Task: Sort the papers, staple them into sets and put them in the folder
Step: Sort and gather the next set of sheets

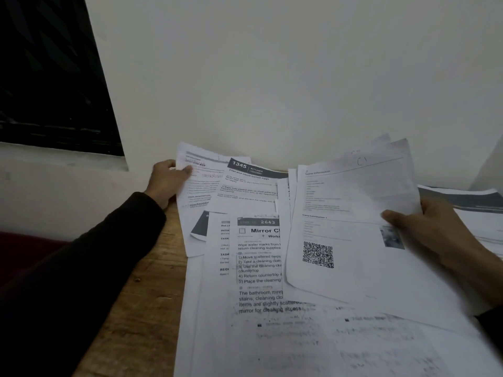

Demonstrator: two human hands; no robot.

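Many printed white papers lie overlapping on a wooden table (141, 289). My right hand (432, 232) grips the right edge of a raised bundle of sheets (351, 213); its top page has a QR code and a small photo. My left hand (167, 180) pinches the left edge of a printed sheet (198, 183) at the far left of the pile, near the wall. Beside that sheet lies a page headed "1345 Kitchen" (250, 180). A page headed "2643 Mirror" (258, 262) lies in the middle. No stapler or folder is in view.
A white wall (272, 77) stands right behind the table. A dark window (49, 77) with a pale sill is at the upper left. More papers with a dark printed band (468, 202) lie at the far right. A dark red surface (24, 248) shows left of the table.
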